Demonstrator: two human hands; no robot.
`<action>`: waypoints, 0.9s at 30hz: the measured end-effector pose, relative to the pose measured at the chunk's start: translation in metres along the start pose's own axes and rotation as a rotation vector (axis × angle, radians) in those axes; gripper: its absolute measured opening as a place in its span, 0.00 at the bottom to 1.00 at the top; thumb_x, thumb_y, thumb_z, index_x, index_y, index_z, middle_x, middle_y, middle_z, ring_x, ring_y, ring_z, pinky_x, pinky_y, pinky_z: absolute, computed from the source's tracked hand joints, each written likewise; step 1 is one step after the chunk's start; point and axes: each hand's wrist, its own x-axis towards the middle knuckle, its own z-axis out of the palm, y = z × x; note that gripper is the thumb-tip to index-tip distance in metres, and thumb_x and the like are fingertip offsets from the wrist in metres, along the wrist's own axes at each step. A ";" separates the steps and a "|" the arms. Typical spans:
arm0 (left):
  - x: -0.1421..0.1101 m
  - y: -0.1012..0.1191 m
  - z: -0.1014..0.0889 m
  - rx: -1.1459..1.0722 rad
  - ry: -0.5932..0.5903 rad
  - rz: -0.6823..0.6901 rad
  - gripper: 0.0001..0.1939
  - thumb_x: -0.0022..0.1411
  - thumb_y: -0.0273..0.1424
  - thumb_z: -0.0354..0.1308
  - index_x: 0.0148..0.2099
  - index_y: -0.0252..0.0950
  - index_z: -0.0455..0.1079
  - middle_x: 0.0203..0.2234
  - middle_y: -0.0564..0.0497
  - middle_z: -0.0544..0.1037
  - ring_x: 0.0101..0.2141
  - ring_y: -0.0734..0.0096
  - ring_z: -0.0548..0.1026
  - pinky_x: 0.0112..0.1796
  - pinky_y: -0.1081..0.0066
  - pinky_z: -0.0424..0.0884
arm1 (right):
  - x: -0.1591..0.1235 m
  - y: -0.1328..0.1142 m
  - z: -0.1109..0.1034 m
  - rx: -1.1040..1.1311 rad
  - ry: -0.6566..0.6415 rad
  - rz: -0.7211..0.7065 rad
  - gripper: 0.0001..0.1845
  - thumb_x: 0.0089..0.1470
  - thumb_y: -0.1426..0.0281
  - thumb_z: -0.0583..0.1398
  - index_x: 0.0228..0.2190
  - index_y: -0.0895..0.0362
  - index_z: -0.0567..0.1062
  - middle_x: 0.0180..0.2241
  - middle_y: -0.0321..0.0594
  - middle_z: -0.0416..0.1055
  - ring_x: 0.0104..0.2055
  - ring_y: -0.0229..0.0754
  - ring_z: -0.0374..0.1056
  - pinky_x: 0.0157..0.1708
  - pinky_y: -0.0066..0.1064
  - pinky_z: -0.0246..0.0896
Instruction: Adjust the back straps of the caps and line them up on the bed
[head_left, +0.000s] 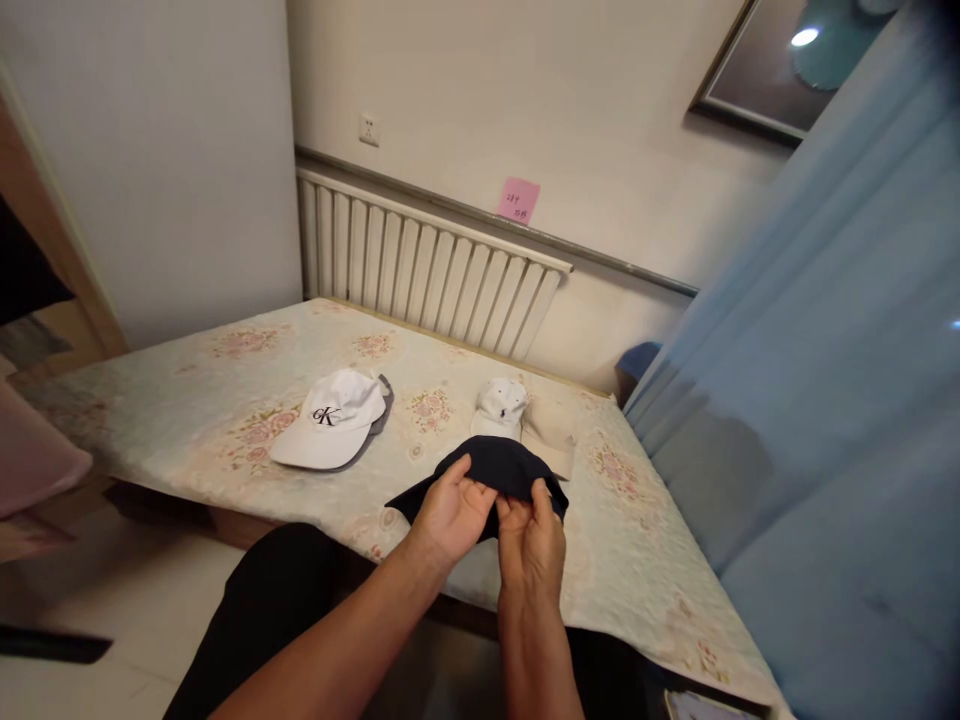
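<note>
A dark navy cap (501,466) is held just above the near edge of the bed, brim pointing left. My left hand (448,513) grips its near rim with fingers curled over the cloth. My right hand (531,545) pinches the rim right beside it. Behind the dark cap lie a small white cap (501,403) with a tiny dark logo and a beige cap (553,438) partly under it. Further left rests a white cap (334,425) with a black logo, stacked on a grey one whose edge shows.
The bed (187,400) has a pale floral cover. A white radiator (420,265) runs along the far wall, with a pink note (518,199) above it. A blue curtain (825,380) hangs at the right. My dark-clad knee (270,600) is below the bed edge.
</note>
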 end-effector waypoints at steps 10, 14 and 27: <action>0.004 0.028 -0.003 -0.062 0.107 0.095 0.11 0.66 0.24 0.45 0.45 0.28 0.67 0.34 0.42 0.79 0.37 0.67 0.79 0.42 0.68 0.75 | 0.009 -0.009 -0.010 0.110 0.000 0.034 0.13 0.53 0.69 0.60 0.42 0.58 0.73 0.43 0.41 0.75 0.49 0.41 0.69 0.57 0.44 0.55; 0.002 0.024 0.001 -0.064 0.098 0.088 0.11 0.65 0.21 0.46 0.45 0.28 0.67 0.34 0.43 0.79 0.36 0.68 0.79 0.41 0.68 0.76 | 0.010 -0.008 -0.009 0.170 -0.012 -0.006 0.14 0.54 0.66 0.60 0.43 0.55 0.73 0.47 0.40 0.74 0.53 0.41 0.66 0.59 0.44 0.52; -0.006 0.009 -0.008 -0.014 0.034 0.014 0.11 0.64 0.22 0.48 0.45 0.26 0.69 0.36 0.41 0.79 0.38 0.67 0.78 0.46 0.67 0.73 | 0.003 0.008 -0.004 0.178 -0.076 0.149 0.13 0.52 0.69 0.61 0.41 0.55 0.75 0.45 0.39 0.75 0.51 0.42 0.68 0.58 0.43 0.55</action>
